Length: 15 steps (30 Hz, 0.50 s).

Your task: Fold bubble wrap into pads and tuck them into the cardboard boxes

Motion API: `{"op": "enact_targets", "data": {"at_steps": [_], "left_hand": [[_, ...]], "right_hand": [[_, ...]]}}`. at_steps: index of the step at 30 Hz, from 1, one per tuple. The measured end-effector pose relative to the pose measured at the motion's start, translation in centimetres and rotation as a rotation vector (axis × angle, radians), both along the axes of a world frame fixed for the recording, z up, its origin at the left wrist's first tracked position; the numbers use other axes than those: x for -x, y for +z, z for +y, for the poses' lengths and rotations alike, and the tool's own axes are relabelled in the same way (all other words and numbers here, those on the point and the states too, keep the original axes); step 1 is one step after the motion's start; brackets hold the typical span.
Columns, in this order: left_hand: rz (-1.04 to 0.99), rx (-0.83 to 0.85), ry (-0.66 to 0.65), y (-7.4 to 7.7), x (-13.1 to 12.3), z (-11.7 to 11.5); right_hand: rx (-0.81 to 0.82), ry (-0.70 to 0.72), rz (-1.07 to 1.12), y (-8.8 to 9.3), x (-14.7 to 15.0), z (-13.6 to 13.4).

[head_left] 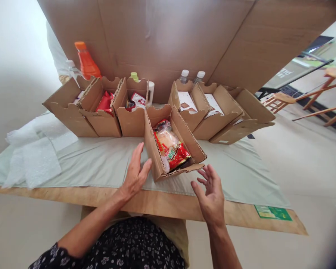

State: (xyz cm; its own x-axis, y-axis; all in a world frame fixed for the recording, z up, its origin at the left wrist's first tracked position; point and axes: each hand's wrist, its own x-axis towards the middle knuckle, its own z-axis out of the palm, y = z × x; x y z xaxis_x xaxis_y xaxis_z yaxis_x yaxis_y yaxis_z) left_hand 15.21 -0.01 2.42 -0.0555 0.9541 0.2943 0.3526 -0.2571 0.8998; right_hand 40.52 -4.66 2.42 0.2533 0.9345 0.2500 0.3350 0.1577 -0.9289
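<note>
In the head view, one cardboard box (190, 138) stands pulled forward from a row of similar boxes, turned at a slant toward me. Inside it lies a clear and red plastic food packet (172, 147) with a pale round item showing through. My left hand (136, 170) is just left of this box, fingers stretched and thumb apart, with nothing in it. Close to the box's front right corner is my right hand (211, 190), its fingers loosely spread and holding nothing. I cannot tell whether its fingertips touch the cardboard.
Behind stand several cardboard boxes (133, 123) holding packets and white cartons. An orange bottle (88, 61) and other capped bottles rise behind them, before a large cardboard panel (168, 41). Bubble wrap (42, 160) lies on the cloth at left. A green label (273, 213) marks the table's front edge.
</note>
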Motion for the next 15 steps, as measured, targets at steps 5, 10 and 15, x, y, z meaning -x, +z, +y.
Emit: {"op": "enact_targets", "data": {"at_steps": [5,10,15], "left_hand": [[-0.038,0.005,-0.242,-0.4,-1.2,-3.6],[0.065,-0.086,-0.137,-0.5,-1.4,-1.2],[0.140,-0.200,-0.151,-1.1,-1.9,-1.6]], "right_hand": [[0.077,0.279,-0.149,0.4,0.6,4.8],[0.056,0.242,-0.167,0.4,2.4,5.4],[0.030,0.201,-0.186,-0.3,1.7,4.6]]}}
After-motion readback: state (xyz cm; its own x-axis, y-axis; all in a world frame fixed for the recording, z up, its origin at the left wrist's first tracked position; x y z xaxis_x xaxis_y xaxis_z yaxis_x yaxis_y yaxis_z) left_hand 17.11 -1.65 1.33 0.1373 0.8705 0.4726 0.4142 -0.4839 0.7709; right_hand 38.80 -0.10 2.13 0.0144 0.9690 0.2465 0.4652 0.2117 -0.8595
